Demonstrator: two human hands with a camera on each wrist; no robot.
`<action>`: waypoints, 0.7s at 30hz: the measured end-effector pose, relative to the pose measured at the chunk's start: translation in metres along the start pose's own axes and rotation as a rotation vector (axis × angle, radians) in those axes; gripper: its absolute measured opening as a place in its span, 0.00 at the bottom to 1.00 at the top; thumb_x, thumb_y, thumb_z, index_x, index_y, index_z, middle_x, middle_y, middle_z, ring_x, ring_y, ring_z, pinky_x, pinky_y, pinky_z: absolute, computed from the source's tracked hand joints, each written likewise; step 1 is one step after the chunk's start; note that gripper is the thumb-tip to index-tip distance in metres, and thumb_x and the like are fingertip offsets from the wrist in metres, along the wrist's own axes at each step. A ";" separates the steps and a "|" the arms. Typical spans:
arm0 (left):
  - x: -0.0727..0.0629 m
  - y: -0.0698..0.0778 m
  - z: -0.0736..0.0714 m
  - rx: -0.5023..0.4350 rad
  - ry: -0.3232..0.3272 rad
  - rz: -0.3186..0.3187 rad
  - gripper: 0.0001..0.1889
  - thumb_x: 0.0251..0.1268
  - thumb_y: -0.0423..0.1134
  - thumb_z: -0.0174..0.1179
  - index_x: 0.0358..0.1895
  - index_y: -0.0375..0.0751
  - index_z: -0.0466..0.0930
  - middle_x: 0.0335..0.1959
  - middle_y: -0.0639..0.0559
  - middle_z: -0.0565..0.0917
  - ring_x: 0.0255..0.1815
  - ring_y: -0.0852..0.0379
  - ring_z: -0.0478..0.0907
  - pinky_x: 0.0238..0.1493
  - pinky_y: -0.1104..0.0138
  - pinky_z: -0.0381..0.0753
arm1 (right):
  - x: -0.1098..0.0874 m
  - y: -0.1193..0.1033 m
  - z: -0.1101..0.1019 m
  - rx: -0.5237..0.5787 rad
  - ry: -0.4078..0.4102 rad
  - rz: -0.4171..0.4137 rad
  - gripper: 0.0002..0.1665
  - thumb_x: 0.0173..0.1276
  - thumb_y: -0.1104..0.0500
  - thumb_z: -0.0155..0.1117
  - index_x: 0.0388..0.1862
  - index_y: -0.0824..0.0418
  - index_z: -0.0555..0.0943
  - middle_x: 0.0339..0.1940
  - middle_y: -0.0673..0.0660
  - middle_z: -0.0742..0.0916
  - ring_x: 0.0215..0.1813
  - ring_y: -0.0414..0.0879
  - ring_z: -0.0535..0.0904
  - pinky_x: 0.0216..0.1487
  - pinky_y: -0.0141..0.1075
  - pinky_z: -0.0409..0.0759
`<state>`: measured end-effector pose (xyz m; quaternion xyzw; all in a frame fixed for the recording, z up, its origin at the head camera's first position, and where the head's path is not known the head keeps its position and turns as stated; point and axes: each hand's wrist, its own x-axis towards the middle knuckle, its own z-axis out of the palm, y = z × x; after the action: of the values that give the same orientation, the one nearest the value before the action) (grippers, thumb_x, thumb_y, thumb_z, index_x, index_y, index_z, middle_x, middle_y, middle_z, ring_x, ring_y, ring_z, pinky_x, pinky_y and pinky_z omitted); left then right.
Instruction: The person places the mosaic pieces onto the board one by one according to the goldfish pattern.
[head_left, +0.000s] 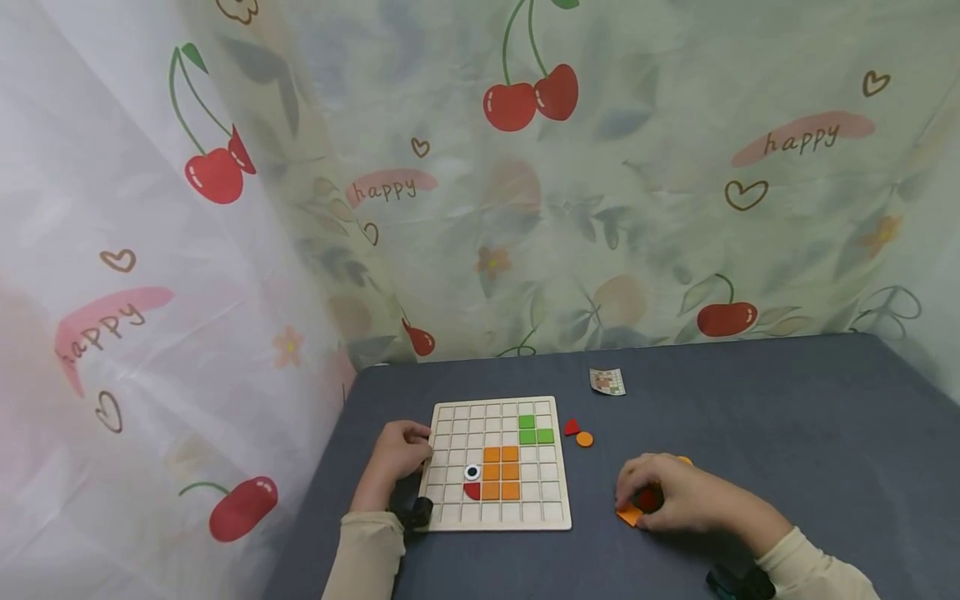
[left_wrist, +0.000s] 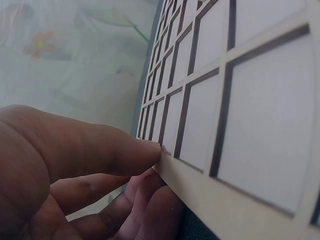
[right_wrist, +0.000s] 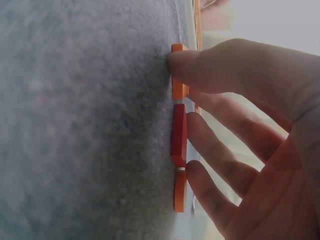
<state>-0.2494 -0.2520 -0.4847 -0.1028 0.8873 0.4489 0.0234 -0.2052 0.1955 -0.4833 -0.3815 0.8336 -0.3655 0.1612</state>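
Two cream sleeves (head_left: 363,554) come in from the near side of a dark blue-grey tabletop (head_left: 787,433) — matte, and kinda fuzzy in the right wrist view. Right hand (head_left: 678,496) is pinching an orange piece (head_left: 628,516) between thumb and forefinger, down on the surface. Just beside that, below the other spread fingers, there's a red piece (right_wrist: 179,135), then a second orange piece (right_wrist: 179,192), all in a row.

Left hand (head_left: 399,452) has the left edge of a wooden grid board (head_left: 457,433) pinched, thumb on the rim, fingers curled at the side. Board lies flat towards the tabletop's left edge. On it: a red tile (head_left: 472,492), an eye tile (head_left: 472,472) one cell beyond, six orange squares (head_left: 491,472) right next to those, and three green squares (head_left: 527,436) by the far right corner.

Just off its right edge sit an orange disc (head_left: 585,439) and a red triangle (head_left: 572,427). Near the tabletop's far edge is a small printed card (head_left: 607,382). Behind everything hangs a pale curtain (head_left: 450,275) — cherries, hearts, "happy" on pink smears, creased on the left.
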 end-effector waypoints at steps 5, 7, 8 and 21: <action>0.000 0.000 0.000 -0.006 0.001 -0.006 0.16 0.61 0.27 0.65 0.52 0.31 0.86 0.38 0.41 0.85 0.33 0.51 0.82 0.33 0.62 0.85 | 0.002 0.000 0.002 0.003 -0.008 -0.007 0.10 0.66 0.57 0.77 0.43 0.43 0.92 0.46 0.39 0.88 0.50 0.35 0.79 0.54 0.34 0.79; 0.000 0.000 0.001 -0.005 0.002 -0.004 0.16 0.61 0.27 0.65 0.52 0.31 0.86 0.38 0.41 0.85 0.33 0.51 0.82 0.32 0.62 0.85 | 0.002 -0.001 0.002 0.012 -0.005 -0.002 0.09 0.67 0.56 0.77 0.43 0.43 0.92 0.45 0.40 0.87 0.49 0.36 0.80 0.53 0.34 0.79; 0.000 0.000 0.001 -0.005 0.002 -0.001 0.16 0.60 0.27 0.65 0.52 0.31 0.86 0.38 0.41 0.86 0.33 0.51 0.82 0.32 0.62 0.85 | 0.002 -0.001 0.003 0.020 -0.002 0.000 0.08 0.67 0.56 0.77 0.43 0.44 0.92 0.45 0.40 0.87 0.49 0.36 0.80 0.52 0.34 0.80; -0.002 0.001 0.000 0.000 0.008 0.003 0.16 0.59 0.27 0.64 0.52 0.30 0.86 0.38 0.41 0.86 0.33 0.52 0.82 0.33 0.62 0.85 | 0.017 -0.009 0.013 -0.044 0.145 -0.088 0.03 0.72 0.54 0.75 0.43 0.46 0.89 0.42 0.44 0.86 0.42 0.38 0.81 0.43 0.34 0.83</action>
<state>-0.2478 -0.2508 -0.4839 -0.1033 0.8875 0.4486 0.0192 -0.2047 0.1721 -0.4851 -0.3940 0.8332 -0.3804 0.0759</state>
